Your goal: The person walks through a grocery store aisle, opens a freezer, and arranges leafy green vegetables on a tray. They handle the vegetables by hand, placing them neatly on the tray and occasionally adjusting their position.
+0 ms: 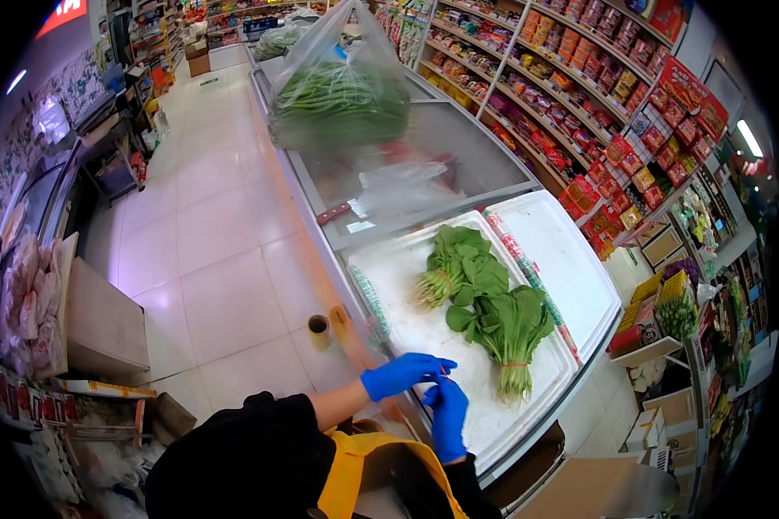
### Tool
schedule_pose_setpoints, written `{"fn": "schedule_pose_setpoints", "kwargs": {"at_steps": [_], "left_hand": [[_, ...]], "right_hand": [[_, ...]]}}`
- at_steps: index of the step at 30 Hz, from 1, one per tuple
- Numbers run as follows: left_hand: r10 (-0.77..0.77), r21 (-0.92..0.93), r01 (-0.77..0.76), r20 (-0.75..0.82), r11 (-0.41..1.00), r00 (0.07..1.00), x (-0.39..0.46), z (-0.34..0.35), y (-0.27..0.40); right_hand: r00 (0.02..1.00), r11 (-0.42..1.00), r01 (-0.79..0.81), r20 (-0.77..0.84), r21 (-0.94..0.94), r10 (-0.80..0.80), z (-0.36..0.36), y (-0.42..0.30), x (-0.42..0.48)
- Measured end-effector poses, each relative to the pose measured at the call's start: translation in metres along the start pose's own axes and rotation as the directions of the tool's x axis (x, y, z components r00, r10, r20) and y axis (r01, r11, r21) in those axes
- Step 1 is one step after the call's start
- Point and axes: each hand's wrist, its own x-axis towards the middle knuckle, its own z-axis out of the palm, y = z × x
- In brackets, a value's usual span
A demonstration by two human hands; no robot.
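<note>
My left hand [408,376], in a blue glove, reaches over the near edge of a white foam tray [399,279]. Close below it is my gloved right hand [448,415], and the fingertips of both meet at a thin red band [443,371]. Each hand seems to pinch this band, though the fingers partly hide it. On the tray lies a bunch of leafy greens [513,327], its stems tied with a red band and its roots towards me. Touching it farther back is a second tied bunch [464,266], roots pointing left.
Behind the tray, a knife with a red handle [334,213] and a crumpled plastic bag [406,181] lie on the freezer's glass lid [487,149]. A large clear bag of long green vegetables [344,97] stands beyond. Stocked shelves [539,78] line the right.
</note>
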Motion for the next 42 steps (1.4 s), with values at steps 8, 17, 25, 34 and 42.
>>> {"fn": "schedule_pose_setpoints", "kwargs": {"at_steps": [8, 17, 25, 34, 42], "left_hand": [[0.272, -0.300, -0.560, -0.640, 0.773, 0.719, -0.103, -0.255, 0.043], [-0.001, -0.425, -0.608, -0.820, 0.670, 0.572, -0.252, -0.443, 0.146], [0.022, -0.425, -0.427, -0.688, 0.798, 0.725, -0.207, -0.565, 0.194], [0.115, -0.186, -0.373, -0.748, 0.909, 0.653, -0.147, -0.756, 0.301], [0.101, -0.104, -0.313, -0.812, 0.944, 0.575, -0.088, -0.834, 0.419]], "right_hand": [[0.944, 0.776, 0.328, 0.225, -0.539, -0.242, 0.247, 0.030, 0.120], [0.892, 0.305, 0.063, -0.083, -0.950, -0.444, 0.417, 0.094, 0.351], [0.877, 0.453, 0.370, 0.144, -0.811, -0.458, 0.385, 0.052, 0.540], [0.955, -0.244, 0.025, 0.095, -0.970, -0.280, 0.256, -0.017, 0.586], [0.933, -0.059, -0.059, -0.034, -0.996, -0.358, 0.433, -0.100, 0.552]]}}
